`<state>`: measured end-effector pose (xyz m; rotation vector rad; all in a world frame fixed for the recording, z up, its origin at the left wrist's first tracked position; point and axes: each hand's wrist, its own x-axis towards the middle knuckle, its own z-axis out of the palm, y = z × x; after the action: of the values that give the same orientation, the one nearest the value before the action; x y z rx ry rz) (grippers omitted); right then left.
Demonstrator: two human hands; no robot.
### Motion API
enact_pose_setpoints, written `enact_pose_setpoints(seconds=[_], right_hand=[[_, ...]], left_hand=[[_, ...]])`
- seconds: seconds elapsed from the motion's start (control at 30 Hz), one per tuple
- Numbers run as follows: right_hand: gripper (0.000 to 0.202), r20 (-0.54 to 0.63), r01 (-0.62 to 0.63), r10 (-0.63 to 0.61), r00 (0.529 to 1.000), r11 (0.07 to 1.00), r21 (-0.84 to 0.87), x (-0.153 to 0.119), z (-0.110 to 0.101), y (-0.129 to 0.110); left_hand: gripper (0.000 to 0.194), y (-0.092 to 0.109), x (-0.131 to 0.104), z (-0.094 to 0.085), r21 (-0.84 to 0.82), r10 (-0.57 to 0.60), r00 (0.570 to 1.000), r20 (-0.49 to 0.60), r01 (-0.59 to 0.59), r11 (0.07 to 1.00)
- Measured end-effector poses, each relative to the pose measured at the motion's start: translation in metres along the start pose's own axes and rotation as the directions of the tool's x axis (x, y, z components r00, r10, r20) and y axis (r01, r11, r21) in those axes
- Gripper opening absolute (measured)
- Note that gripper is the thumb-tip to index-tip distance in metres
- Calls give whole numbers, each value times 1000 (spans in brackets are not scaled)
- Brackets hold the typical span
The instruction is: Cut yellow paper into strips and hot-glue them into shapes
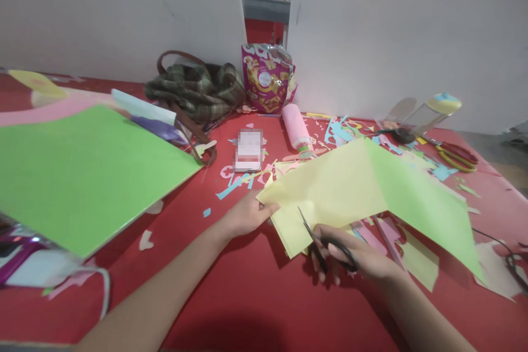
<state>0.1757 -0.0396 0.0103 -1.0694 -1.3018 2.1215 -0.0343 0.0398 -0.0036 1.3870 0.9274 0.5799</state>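
Within the left hand [248,214], yellow paper [330,182].

Papercraft workspace, wider building type unclear: red tabletop [185,297] strewn with coloured paper scraps [340,132], large green sheet [91,170], yellow paper [330,176], black-handled scissors [319,241] and a red-and-yellow-handled pair [457,157]. Pale upright panels [124,16] behind, grey bar [266,8] across the gap. Snack bag [267,80] and plaid bag [198,88] at the back suggest casual, shared-use surroundings.
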Motion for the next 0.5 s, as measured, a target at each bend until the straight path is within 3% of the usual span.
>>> enact_pose_setpoints(seconds=[0.17, 0.3, 0.4, 0.5], right_hand=[[31, -12, 8, -9, 1000, 998, -55, 2, 1, -2], [34, -21, 45, -50, 999, 983, -180, -2, -5, -4], [34, -86, 81, -110, 990, 956, -281, -7, -12, -6], [30, -221, 116, -188, 957, 946, -303, -8, -18, -4]], left_hand=[[34, 0, 0, -1, 30, 28, 1000, -9, -28, 999], [29, 1, 3, -3, 50, 47, 988, -146, -41, 998], [29, 0, 6, -4, -36, -50, 954, -297, 41, 999], [33, -2, 9, -5, -179, -159, 922, -354, 100, 979]])
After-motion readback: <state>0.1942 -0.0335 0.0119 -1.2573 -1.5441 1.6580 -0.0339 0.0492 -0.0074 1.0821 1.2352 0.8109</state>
